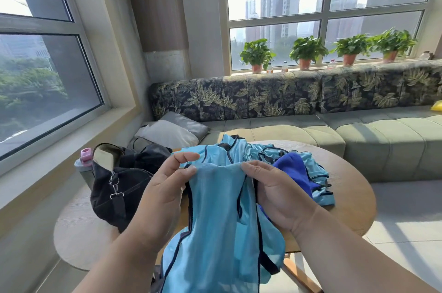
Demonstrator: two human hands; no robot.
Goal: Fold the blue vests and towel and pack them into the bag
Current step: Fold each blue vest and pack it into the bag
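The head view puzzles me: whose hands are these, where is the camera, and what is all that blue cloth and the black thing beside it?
No machine here: a person wears a wide-angle camera on the head, looking forward and down, so you see their own two bare hands. The left hand and the right hand each pinch the top edge of a light blue vest, which hangs down between them toward the camera. Behind it, on the round wooden table, lies a heap of more vests with a darker blue towel on it. To the left sits an open black bag, where the folded things should go, and a bottle with a pink cap stands behind it. A sofa and potted plants fill the background.
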